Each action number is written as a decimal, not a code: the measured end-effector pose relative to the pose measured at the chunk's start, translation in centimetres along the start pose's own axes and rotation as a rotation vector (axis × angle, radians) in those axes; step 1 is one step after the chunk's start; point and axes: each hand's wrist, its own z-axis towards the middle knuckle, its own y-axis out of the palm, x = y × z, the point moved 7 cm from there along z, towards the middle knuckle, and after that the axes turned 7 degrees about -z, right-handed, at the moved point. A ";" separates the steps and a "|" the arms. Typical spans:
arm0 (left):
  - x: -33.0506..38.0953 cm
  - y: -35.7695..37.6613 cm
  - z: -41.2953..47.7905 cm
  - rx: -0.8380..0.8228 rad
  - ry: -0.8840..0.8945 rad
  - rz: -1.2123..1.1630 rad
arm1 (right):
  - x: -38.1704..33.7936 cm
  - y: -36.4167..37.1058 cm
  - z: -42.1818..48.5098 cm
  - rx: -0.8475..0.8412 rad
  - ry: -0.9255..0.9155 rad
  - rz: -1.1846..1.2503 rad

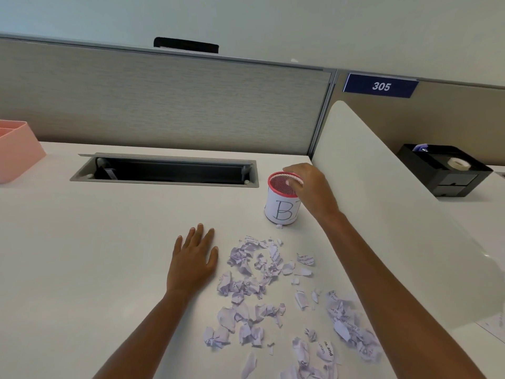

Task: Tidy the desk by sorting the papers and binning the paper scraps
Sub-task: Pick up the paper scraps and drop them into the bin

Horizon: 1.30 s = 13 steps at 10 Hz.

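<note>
Paper scraps [276,294]: crumpled, strewn over near-right part of desk [95,242]. Bin [283,198], red mesh rim, white wrap w/ letter "B", upright just beyond scraps. Right hand [308,187] over bin mouth, fingers curled down; contents cannot be told. Left hand [192,258] flat on desk, fingers spread, beside scraps.

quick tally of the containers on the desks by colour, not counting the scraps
pink desk tray: 1
red-rimmed mesh cup marked B: 1
black organiser on the neighbouring desk: 1
total: 3
</note>
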 end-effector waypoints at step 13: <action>0.2 -0.2 -0.2 0.006 0.007 -0.031 | 5.6 7.8 -14.1 -0.397 0.575 -0.167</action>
